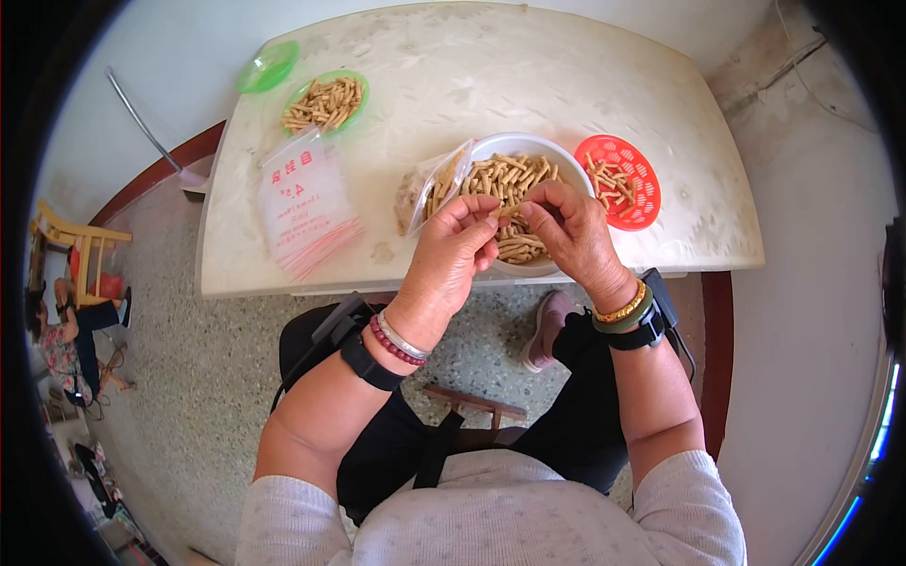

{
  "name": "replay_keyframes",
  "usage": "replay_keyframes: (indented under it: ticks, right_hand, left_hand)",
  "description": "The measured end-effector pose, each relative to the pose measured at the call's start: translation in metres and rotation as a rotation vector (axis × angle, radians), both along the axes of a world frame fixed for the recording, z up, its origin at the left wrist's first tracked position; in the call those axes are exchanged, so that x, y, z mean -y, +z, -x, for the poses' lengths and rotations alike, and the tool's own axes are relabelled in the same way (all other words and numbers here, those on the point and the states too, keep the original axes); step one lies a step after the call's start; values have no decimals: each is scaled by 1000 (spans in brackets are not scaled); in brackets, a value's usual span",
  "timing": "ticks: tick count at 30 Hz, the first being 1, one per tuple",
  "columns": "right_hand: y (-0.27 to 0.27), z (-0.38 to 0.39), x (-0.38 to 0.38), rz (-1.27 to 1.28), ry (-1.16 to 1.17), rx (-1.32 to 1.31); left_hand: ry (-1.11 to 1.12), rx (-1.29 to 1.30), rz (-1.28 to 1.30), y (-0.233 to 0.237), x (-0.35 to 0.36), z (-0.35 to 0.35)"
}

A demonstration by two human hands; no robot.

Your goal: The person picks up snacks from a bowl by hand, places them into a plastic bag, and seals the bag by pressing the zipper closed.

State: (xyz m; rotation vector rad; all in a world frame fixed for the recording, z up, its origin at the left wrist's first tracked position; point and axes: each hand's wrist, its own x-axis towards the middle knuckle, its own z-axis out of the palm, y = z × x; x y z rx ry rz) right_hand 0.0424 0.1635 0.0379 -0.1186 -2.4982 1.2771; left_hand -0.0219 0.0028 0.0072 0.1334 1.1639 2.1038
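Observation:
Over a white basin [510, 141] filled with short tan stick-like pieces [514, 174], my left hand [453, 247] and my right hand [574, 231] meet almost fingertip to fingertip. Both are closed in a pinch, with a small tan stick piece [506, 216] between them, partly hidden by the fingers. A clear plastic bag [455, 173] leans against the basin's left side. Right of the basin, a red perforated basket [647, 195] holds a smaller heap of similar pieces [612, 181].
At the table's back left, a green plate [361, 90] carries more tan pieces, beside another green dish [269, 66]. Printed zip bags [307, 203] lie stacked near the left edge. A person [71, 340] sits on the far left by a wooden chair [85, 236].

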Motion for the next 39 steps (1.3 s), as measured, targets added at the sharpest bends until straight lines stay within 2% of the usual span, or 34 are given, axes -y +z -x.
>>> replay_keyframes:
  ticks: [2, 9, 11, 14, 18, 20, 22, 26, 28, 31, 32, 34, 35, 36, 39]
  right_hand:
    - [-3, 1, 1, 68, -6, -51]
    - [-1, 2, 1, 18, 37, -19]
    - [-3, 3, 0, 168, 79, -44]
    - [-6, 3, 1, 229, 84, -66]
    - [-6, 14, 6, 255, 9, -245]
    - [-1, 23, 13, 188, 37, -286]
    - [5, 34, 26, 70, 59, -370]
    - [7, 53, 48, -61, 62, -208]
    - [2, 59, 50, -52, 70, -177]
    - [-4, 64, 38, -9, -106, -255]
    - [-6, 64, 30, 118, -120, -194]
    - [-5, 65, 17, 94, -175, -98]
    - [-4, 65, 16, 92, -179, -100]
    - [-3, 65, 16, 64, -178, -29]
    - [-3, 69, 23, 32, -176, 47]
  left_hand:
    - [15, 11, 15, 1, 0, 0]
    - [-18, 76, -27, -3, 2, 0]
    - [0, 90, -46, -4, 1, 0]
    - [-10, 86, -45, -9, 1, 0]
    - [-38, 124, -13, -13, 4, -6]
    - [-177, 85, 73, -19, 7, -9]
    - [-178, 73, 104, -18, 8, -12]
    - [-200, 36, 83, -20, 10, -12]
    - [-200, 18, 98, -15, 10, -11]
    - [-201, -29, 163, -4, 13, -11]
    - [-196, -27, 157, 0, 14, -12]
    - [-112, -638, 188, 13, 18, -14]
    - [78, -944, 207, 23, 24, -14]
    - [188, -1126, 249, 33, 30, -9]
    - [296, -1267, 629, 54, 56, 10]
